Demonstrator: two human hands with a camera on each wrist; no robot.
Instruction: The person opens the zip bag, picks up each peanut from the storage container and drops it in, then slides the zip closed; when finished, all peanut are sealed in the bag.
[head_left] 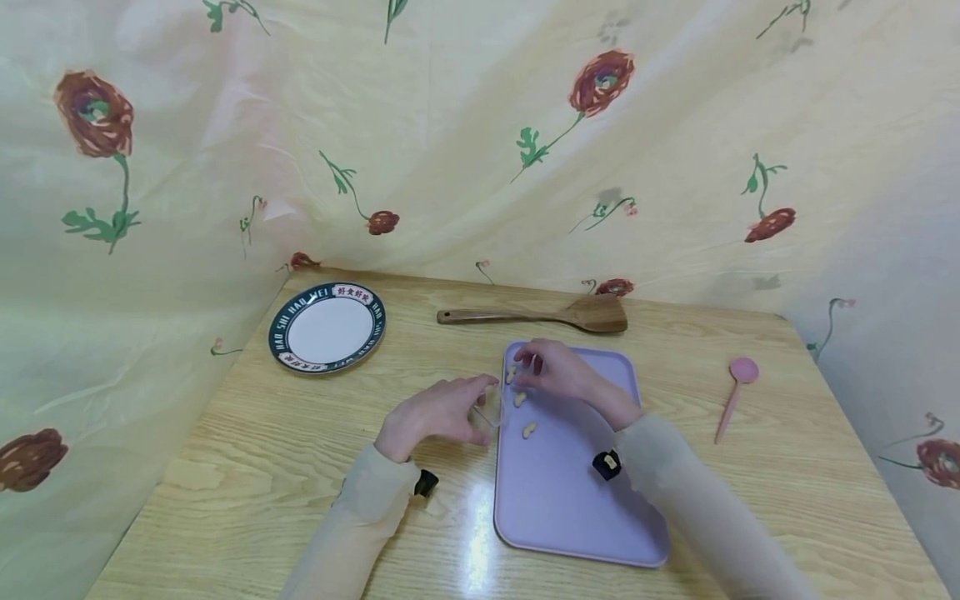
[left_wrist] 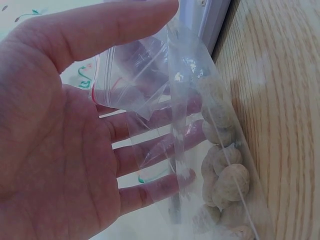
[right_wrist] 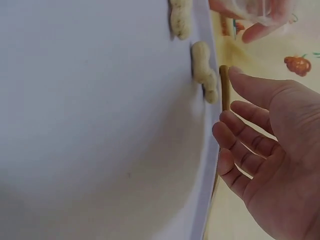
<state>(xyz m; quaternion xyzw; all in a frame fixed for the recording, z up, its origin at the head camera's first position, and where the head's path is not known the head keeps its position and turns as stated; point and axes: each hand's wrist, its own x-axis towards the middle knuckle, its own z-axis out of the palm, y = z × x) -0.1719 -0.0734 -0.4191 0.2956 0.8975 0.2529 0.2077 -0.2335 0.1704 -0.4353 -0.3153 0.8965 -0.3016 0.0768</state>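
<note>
A clear zip bag (left_wrist: 192, 70) hangs from my left hand (head_left: 438, 412), its plastic between the thumb and the outstretched fingers. Several unshelled peanuts (left_wrist: 233, 182) are bunched along the lower side of the bag. The hand is just off the left long edge of a lilac tray (head_left: 577, 517). Three loose peanuts (head_left: 529, 430) lie in a row on the tray along that edge. My right hand (head_left: 558, 371) is over the tray's far part, fingers loosely bent with nothing in them. In the right wrist view its fingertips hover beside a peanut (right_wrist: 202, 65).
Behind the tray lies a wooden spatula (head_left: 525, 316). A white plate with a dark lettered rim (head_left: 327, 367) sits at the back left. To the right of the tray is a small pink spoon (head_left: 742, 372). Flower-patterned cloth (head_left: 450, 125) hangs behind the wooden table (head_left: 247, 467).
</note>
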